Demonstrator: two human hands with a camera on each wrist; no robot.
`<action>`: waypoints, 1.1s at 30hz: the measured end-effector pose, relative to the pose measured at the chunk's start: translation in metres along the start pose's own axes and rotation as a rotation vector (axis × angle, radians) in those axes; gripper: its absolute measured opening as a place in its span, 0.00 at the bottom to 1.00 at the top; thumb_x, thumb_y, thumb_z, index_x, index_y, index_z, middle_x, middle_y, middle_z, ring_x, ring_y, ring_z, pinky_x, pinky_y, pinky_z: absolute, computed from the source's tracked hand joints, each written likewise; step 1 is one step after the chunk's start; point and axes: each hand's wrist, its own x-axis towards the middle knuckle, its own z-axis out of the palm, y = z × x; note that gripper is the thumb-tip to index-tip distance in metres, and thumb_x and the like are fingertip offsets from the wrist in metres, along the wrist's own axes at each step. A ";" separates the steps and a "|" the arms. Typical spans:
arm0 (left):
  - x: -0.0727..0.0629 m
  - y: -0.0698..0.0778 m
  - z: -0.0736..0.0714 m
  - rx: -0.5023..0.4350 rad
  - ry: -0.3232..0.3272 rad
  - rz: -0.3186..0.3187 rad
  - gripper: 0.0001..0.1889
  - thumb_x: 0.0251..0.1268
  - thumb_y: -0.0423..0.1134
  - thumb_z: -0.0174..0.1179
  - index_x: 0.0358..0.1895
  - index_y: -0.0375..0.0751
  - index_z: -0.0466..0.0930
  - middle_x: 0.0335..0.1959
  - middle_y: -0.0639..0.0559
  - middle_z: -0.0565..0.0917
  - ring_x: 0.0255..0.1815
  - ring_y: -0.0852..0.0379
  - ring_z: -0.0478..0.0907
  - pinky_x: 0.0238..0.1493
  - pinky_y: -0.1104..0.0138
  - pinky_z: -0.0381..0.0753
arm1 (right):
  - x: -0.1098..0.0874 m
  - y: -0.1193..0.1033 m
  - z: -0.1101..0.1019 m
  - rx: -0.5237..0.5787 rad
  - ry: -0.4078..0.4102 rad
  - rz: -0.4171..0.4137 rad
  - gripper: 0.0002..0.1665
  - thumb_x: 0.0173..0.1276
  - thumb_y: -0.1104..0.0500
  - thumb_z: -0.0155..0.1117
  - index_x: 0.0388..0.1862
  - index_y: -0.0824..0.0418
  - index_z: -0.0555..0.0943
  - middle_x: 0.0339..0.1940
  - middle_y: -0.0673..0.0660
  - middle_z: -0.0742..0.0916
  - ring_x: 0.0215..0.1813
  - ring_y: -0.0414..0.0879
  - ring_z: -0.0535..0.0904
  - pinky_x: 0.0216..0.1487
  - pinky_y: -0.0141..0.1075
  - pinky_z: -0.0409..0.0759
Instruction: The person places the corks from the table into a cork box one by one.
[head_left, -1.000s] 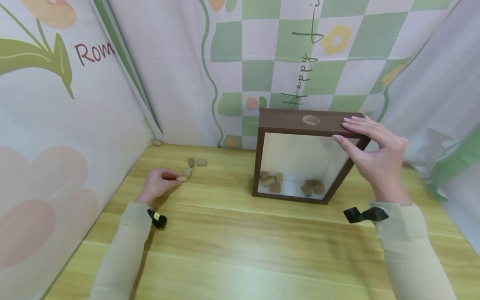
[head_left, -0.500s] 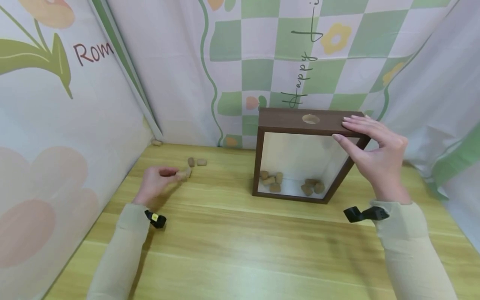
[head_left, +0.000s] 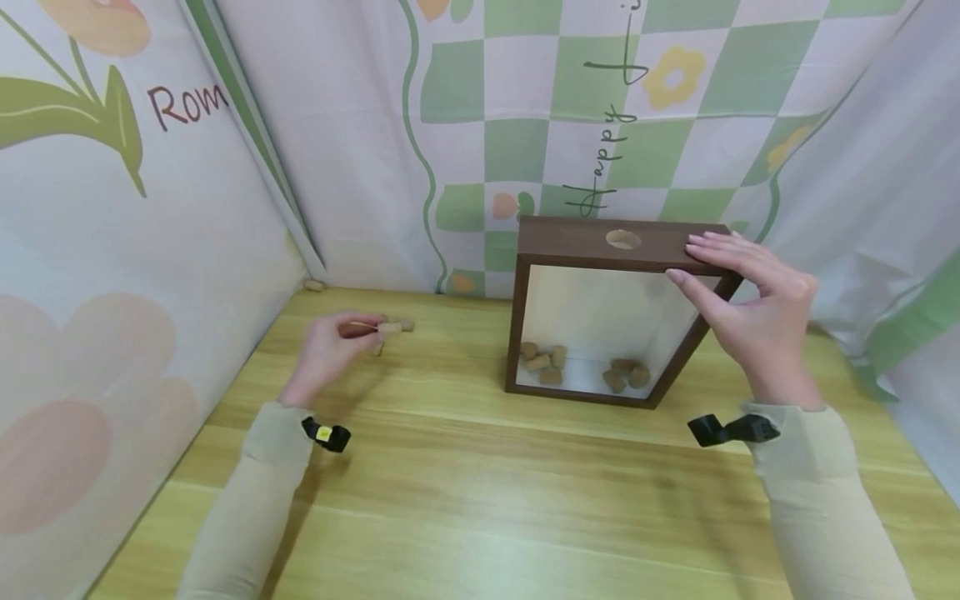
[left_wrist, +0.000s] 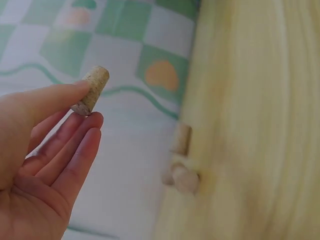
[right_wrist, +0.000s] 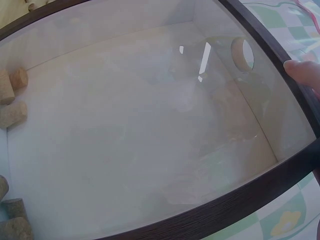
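My left hand (head_left: 326, 346) pinches a small cork (left_wrist: 92, 87) between thumb and fingertips, raised above the table at the left. Just beyond and under it lie several loose corks (left_wrist: 185, 180), partly hidden by the hand in the head view. A dark wooden shadow box (head_left: 517, 325) with a clear front stands upright at the back right. Its top has a round hole (head_left: 622, 240). Inside, corks lie at the bottom in two clusters, one to the left (head_left: 551, 377) and one to the right. My right hand (head_left: 768, 321) grips the box's top right corner, thumb on the front frame, fingers on top.
Another cork (head_left: 313, 286) lies in the far left corner of the wooden table (head_left: 480, 500). A printed curtain (head_left: 517, 150) hangs right behind the box, and a white printed sheet (head_left: 150, 250) closes off the left side.
My left hand first had the cork on the table; it has lifted it and moved a little up and to the right. My right hand and the box stay in place.
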 end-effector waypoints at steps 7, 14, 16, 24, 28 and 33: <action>0.001 0.033 0.010 -0.116 0.012 0.005 0.18 0.62 0.45 0.75 0.53 0.44 0.88 0.46 0.51 0.89 0.47 0.54 0.86 0.43 0.60 0.85 | 0.001 -0.003 0.000 -0.007 0.019 -0.001 0.18 0.51 0.64 0.85 0.42 0.65 0.91 0.44 0.63 0.90 0.57 0.44 0.84 0.68 0.44 0.73; 0.007 0.062 0.023 -0.154 0.002 0.071 0.16 0.60 0.42 0.76 0.50 0.42 0.89 0.42 0.53 0.90 0.43 0.55 0.87 0.43 0.66 0.85 | 0.001 -0.003 0.001 -0.012 0.013 0.007 0.19 0.50 0.66 0.85 0.42 0.65 0.91 0.45 0.63 0.90 0.57 0.44 0.84 0.67 0.45 0.74; 0.007 0.072 0.027 -0.173 0.003 0.093 0.15 0.60 0.40 0.76 0.49 0.41 0.90 0.41 0.52 0.90 0.42 0.54 0.87 0.42 0.66 0.85 | 0.001 -0.002 0.001 -0.013 0.012 0.008 0.19 0.49 0.67 0.85 0.42 0.64 0.91 0.45 0.63 0.90 0.57 0.44 0.84 0.67 0.44 0.74; 0.006 0.115 0.040 -0.266 0.001 0.213 0.14 0.60 0.41 0.76 0.49 0.45 0.91 0.42 0.54 0.90 0.45 0.56 0.87 0.48 0.62 0.85 | 0.000 0.000 0.001 -0.007 0.008 0.005 0.19 0.49 0.66 0.85 0.42 0.64 0.91 0.45 0.62 0.90 0.57 0.43 0.84 0.68 0.43 0.73; 0.007 0.138 0.044 -0.307 0.000 0.316 0.14 0.61 0.41 0.75 0.49 0.43 0.90 0.43 0.55 0.90 0.46 0.55 0.86 0.52 0.61 0.83 | 0.001 -0.010 0.001 0.004 0.013 0.004 0.18 0.51 0.66 0.84 0.42 0.66 0.91 0.45 0.64 0.90 0.57 0.44 0.84 0.68 0.43 0.73; 0.016 0.165 0.052 -0.333 -0.010 0.457 0.15 0.63 0.38 0.74 0.51 0.39 0.89 0.44 0.56 0.89 0.46 0.55 0.85 0.52 0.61 0.83 | 0.002 -0.014 0.002 -0.003 0.014 0.002 0.17 0.52 0.66 0.84 0.42 0.66 0.91 0.44 0.65 0.90 0.57 0.43 0.84 0.68 0.44 0.73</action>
